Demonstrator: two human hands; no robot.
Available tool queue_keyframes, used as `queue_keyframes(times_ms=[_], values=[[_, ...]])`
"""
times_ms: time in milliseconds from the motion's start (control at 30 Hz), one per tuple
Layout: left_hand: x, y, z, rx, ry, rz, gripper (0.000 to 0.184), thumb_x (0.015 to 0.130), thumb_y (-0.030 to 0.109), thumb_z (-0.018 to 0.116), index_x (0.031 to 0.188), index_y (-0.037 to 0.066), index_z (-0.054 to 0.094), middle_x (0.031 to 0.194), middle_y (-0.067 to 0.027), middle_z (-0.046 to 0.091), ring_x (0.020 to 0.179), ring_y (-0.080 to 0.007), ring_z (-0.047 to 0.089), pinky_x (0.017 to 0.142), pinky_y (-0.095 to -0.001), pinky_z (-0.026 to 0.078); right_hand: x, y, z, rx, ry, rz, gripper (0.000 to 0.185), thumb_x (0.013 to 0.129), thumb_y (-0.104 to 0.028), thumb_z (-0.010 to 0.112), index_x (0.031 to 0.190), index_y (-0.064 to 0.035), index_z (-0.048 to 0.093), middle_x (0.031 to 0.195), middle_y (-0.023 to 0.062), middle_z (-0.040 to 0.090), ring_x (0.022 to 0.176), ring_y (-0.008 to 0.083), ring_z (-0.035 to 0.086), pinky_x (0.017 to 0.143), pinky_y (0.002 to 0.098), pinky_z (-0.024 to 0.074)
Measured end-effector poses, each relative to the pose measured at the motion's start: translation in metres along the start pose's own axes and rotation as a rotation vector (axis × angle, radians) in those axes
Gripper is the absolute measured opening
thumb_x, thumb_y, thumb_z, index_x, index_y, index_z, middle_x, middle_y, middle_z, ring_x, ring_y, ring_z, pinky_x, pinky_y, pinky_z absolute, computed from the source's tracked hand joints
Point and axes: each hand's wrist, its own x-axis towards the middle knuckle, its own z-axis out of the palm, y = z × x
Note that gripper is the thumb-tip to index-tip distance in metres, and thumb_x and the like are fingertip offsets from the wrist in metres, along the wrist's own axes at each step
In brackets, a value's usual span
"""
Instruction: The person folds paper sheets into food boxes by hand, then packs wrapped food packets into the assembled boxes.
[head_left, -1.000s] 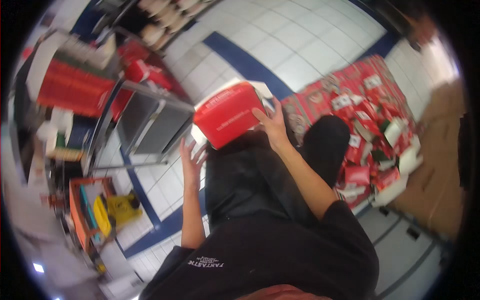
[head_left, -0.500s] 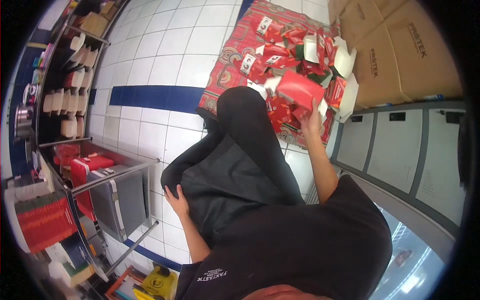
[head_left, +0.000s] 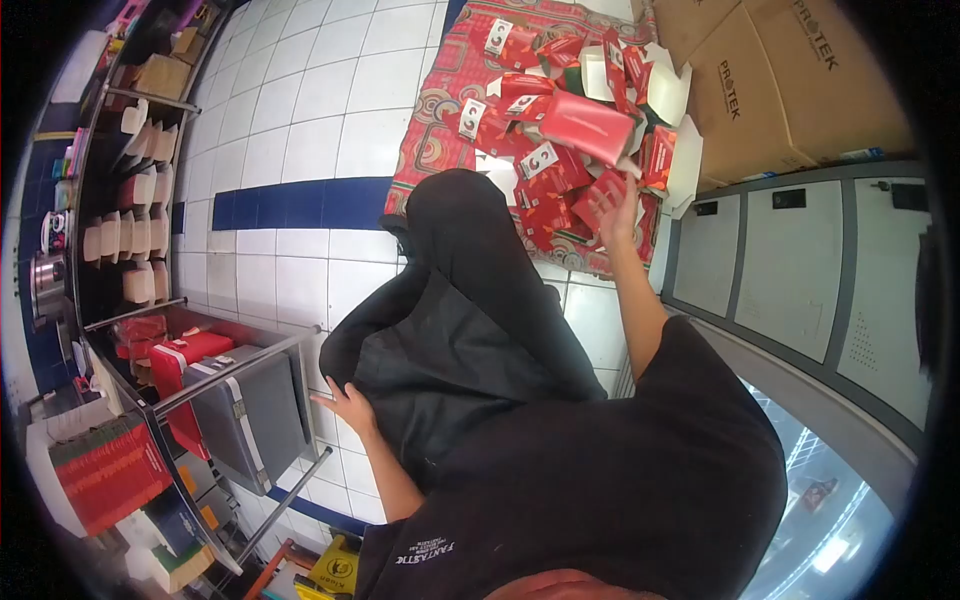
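My right hand (head_left: pixel 617 212) reaches over the pile with its fingers spread, and its fingertips are close to the near end of a red carton (head_left: pixel 585 128). That carton lies on top of other red cartons (head_left: pixel 555 172), some with white labels and some with open white flaps; whether a fingertip still touches it is hard to see. My left hand (head_left: pixel 352 408) is beside my bent knee, fingers apart, holding nothing. A patterned red cloth (head_left: pixel 430 150) lies beneath the cartons.
Large brown cardboard boxes (head_left: pixel 760 90) and grey lockers (head_left: pixel 790 270) stand on the right. On the left are a metal rack (head_left: pixel 165 405) with grey and red cases (head_left: pixel 250 415), and shelves holding small boxes (head_left: pixel 125 232). White floor tiles (head_left: pixel 290 120) run between.
The red carton that my right hand gripped now rests farther forward on the pile, and that hand's fingers have spread. My left hand has come off my leg slightly. The view has shifted a little.
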Motion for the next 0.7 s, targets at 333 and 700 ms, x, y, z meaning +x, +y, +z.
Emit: queue_keyframes(times_ms=[333, 700], values=[[-0.002, -0.001, -0.01, -0.127, -0.116, -0.022, 0.066, 0.108, 0.036, 0.052, 0.164, 0.003, 0.047, 0.168, -0.0272, 0.046, 0.157, -0.0431, 0.042, 0.129, -0.0527, 0.03, 0.013, 0.057, -0.072, -0.075, 0.036, 0.164, 0.075, 0.103, -0.055, 0.067, 0.158, -0.0139, 0.036, 0.153, 0.0201, 0.05, 0.113, 0.036, 0.07, 0.088, 0.0526, 0.0602], [0.003, -0.01, -0.009, -0.192, -0.191, -0.018, 0.069, 0.107, 0.03, 0.05, 0.169, 0.003, 0.038, 0.173, -0.0295, 0.036, 0.162, -0.0448, 0.032, 0.134, -0.0489, 0.024, 0.004, 0.093, -0.164, -0.497, -0.038, 0.4, 0.065, 0.1, -0.055, 0.071, 0.145, -0.0106, 0.054, 0.137, 0.0157, 0.064, 0.11, 0.0339, 0.072, 0.083, 0.0519, 0.0629]])
